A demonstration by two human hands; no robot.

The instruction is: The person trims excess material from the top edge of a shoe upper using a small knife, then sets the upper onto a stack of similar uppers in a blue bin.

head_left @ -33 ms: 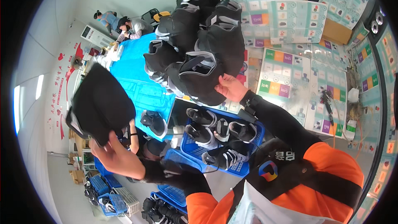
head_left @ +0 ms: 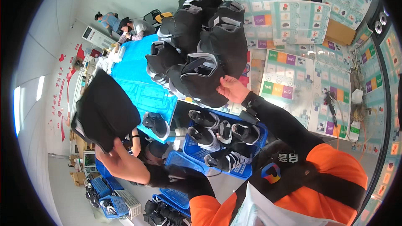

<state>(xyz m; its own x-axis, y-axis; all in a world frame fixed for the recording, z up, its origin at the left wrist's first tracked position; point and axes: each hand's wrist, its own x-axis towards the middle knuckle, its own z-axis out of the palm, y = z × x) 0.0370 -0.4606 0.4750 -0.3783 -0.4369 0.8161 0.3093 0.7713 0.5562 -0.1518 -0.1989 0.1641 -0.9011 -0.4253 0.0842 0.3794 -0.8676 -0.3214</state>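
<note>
My left hand (head_left: 121, 164) is closed on the lower edge of a black shoe upper (head_left: 106, 109), which it holds up in the air at the left. The broad black side of that upper faces me, with a bit of grey-white edge showing at its left. My right hand (head_left: 233, 89) pinches the right edge of another black shoe upper (head_left: 199, 81) with a grey-rimmed opening. This one is the nearest in tall stacks of nested black shoe uppers (head_left: 182, 25) at the centre. Exactly where the right fingertips grip is partly hidden.
A blue basket (head_left: 261, 136) below the stacks holds several black-and-white shoes. A single shoe (head_left: 155, 124) stands on the blue-covered table (head_left: 130, 69). Printed sheets (head_left: 287, 86) cover the bench at right. One person (head_left: 154, 150) is low behind my left arm; two others sit far left.
My left hand and the shoe upper in it have shifted slightly right and down. My right hand stays at the stack almost unmoved.
</note>
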